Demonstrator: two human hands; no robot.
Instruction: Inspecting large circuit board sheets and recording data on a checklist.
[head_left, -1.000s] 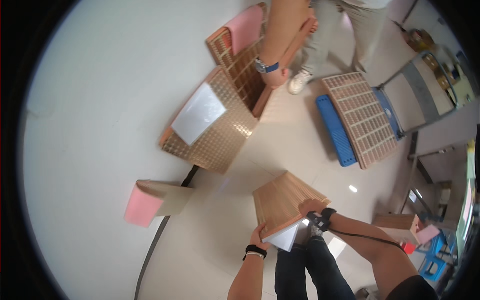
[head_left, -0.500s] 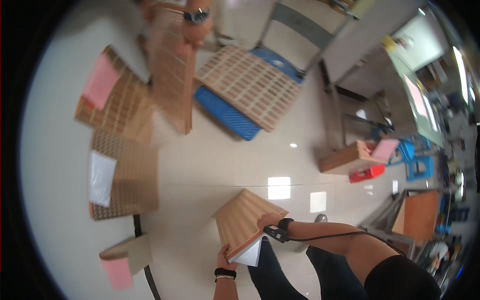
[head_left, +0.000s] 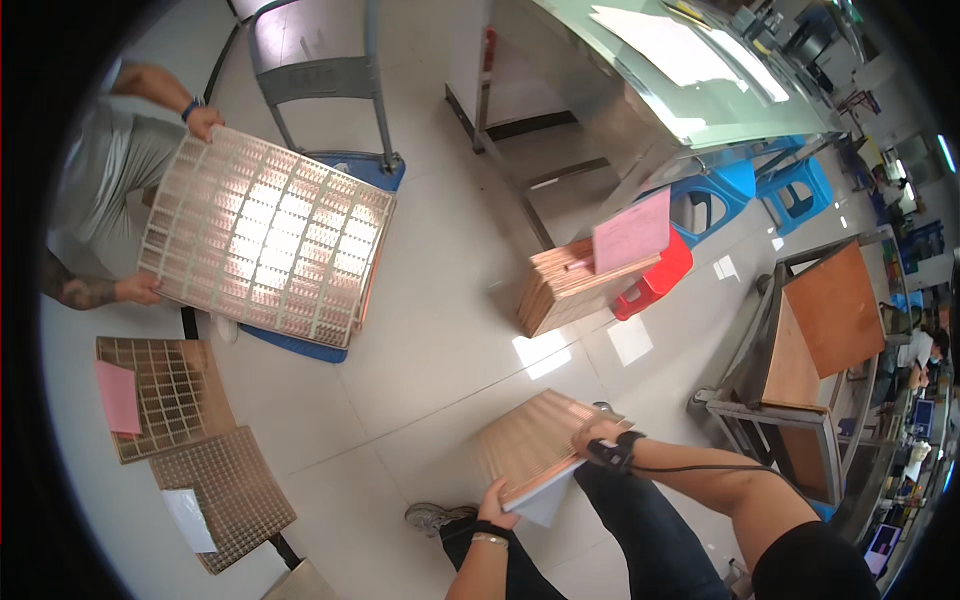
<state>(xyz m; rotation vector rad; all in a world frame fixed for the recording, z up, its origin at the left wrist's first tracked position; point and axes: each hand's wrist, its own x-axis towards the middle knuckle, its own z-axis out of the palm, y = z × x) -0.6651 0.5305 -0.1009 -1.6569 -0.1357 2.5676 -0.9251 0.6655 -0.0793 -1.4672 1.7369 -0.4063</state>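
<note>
I hold a stack of thin copper-coloured panels (head_left: 528,445) in front of my legs, with a white sheet under it. My left hand (head_left: 493,503) grips the stack's near lower edge. My right hand (head_left: 590,436) clasps its right edge, and a black band is on that wrist. A second stack of copper panels (head_left: 570,290) with a pink sheet (head_left: 632,232) stands on the floor ahead.
A person at the left holds a large gridded copper panel (head_left: 265,248) above a blue cart (head_left: 300,345). Two gridded panels (head_left: 160,395) lie on the floor at lower left. A metal table (head_left: 640,90), blue stools (head_left: 745,190), a red stool (head_left: 660,280) and a trolley (head_left: 810,370) stand to the right.
My view has swung round to the right, so the metal table and stools now show. The other person has lifted the large gridded panel. My hands keep the same hold on the stack.
</note>
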